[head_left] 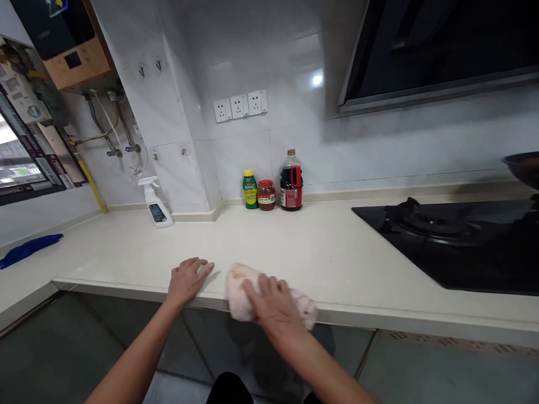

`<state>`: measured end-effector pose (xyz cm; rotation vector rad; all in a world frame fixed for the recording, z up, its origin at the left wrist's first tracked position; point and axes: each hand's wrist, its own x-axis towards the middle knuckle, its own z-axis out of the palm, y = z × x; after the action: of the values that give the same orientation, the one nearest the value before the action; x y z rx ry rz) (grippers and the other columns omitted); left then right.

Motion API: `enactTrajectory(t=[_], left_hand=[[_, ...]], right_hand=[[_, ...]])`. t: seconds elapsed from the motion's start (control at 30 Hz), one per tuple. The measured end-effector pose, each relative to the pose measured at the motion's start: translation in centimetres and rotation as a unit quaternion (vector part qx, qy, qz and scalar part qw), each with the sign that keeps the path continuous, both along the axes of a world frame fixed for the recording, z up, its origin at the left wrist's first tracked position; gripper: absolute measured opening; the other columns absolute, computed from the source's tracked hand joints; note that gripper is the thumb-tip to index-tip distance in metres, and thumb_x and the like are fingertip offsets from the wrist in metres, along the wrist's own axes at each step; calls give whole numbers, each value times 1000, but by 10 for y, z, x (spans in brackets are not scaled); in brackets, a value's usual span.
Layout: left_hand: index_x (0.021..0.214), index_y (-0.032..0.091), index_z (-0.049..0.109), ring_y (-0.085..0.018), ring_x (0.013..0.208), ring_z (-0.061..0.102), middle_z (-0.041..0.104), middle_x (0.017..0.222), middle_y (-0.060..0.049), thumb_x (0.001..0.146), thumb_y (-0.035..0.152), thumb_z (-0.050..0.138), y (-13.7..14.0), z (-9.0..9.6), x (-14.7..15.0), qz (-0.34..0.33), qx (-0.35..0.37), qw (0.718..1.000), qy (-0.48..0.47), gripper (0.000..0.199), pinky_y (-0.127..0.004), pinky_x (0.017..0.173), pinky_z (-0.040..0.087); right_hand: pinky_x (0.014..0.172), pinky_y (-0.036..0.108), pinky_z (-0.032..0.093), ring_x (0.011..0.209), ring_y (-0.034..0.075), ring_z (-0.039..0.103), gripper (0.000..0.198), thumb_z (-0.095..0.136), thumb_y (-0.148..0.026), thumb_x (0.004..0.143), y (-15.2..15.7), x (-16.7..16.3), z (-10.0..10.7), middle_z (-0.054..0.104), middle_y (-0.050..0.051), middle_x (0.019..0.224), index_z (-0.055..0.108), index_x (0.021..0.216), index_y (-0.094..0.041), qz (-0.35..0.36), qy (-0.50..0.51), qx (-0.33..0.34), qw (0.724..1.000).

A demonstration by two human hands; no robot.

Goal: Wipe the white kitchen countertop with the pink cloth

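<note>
Under my right hand (275, 303) is a pale pink cloth (241, 280) with brownish stains. The cloth lies bunched over the counter's front edge, and my fingers press and grip it there. My left hand (186, 279) rests on the counter edge to the left of the cloth, fingers spread and nothing in them. Both hands are on the white countertop (320, 247). My right hand is slightly blurred.
Against the back wall stand a green bottle with a yellow cap (250, 191), a red-lidded jar (266, 195) and a dark sauce bottle (291, 182). A white spray bottle (155, 203) and blue cloth (31, 248) are leftward. A black gas stove (463, 247) is on the right.
</note>
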<state>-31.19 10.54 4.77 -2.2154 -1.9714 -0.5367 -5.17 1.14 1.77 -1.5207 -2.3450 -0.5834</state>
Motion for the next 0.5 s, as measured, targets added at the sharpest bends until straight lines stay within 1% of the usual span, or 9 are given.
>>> enactTrajectory(t=[0.03,0.1,0.13,0.2,0.27,0.33,0.37,0.43,0.5], left_hand=[[121,32,68,-27,133,51,62,139,-5,98,59,36,0,0,-1,0,2,1000,3,47,-45,107,40],[122,32,68,-26,133,51,62,139,-5,98,57,36,2,-1,-3,0,7,1000,11,46,-44,106,41],[123,32,67,-26,133,51,62,139,-5,98,56,36,3,-2,-4,-3,7,1000,16,46,-43,106,42],[124,33,66,-26,134,51,61,140,-4,99,55,34,5,-3,-7,-9,2,1000,20,46,-44,105,42],[125,34,65,-26,135,49,60,142,-3,99,55,32,7,-4,-10,-14,-5,1000,17,47,-44,106,42],[125,35,65,-26,136,48,60,142,-3,98,57,31,8,-3,-11,-14,-11,1000,12,49,-45,107,40],[125,35,66,-27,136,48,60,143,-3,98,57,31,9,-3,-11,-12,-13,1000,9,50,-45,108,40],[126,34,66,-28,137,47,59,144,-4,97,59,30,9,-2,-10,-7,-18,1000,3,51,-47,109,38],[126,33,65,-28,138,46,58,145,-5,97,59,31,8,0,-8,-3,-23,1000,-2,52,-49,109,37]], right_hand=[[85,46,44,101,32,53,48,54,-19,98,4,-12,3,53,18,130,46,145,-26,18,-7,2,1000],[84,44,44,101,30,53,47,48,-17,100,6,-18,5,54,17,129,45,146,-26,46,-15,10,999],[84,44,43,102,30,53,47,48,-17,100,4,-12,5,53,15,130,44,146,-28,57,-14,14,998],[86,45,43,104,29,52,52,55,-20,99,-4,14,2,51,12,136,42,147,-34,68,-4,15,998],[89,46,42,108,30,51,65,71,-25,91,-15,58,-4,49,9,140,41,147,-38,47,14,4,999],[92,47,41,112,33,49,86,86,-27,76,-30,114,-14,48,9,141,41,148,-39,-12,30,-11,999],[94,48,40,115,34,48,89,89,-26,71,-39,147,-20,49,8,141,44,146,-40,-59,32,-12,998],[90,49,42,116,37,48,82,83,-23,73,-58,217,-34,49,9,139,47,145,-40,-159,16,0,987],[84,52,44,111,40,49,69,71,-35,81,-76,286,-48,48,12,139,48,146,-37,-263,28,10,964]])
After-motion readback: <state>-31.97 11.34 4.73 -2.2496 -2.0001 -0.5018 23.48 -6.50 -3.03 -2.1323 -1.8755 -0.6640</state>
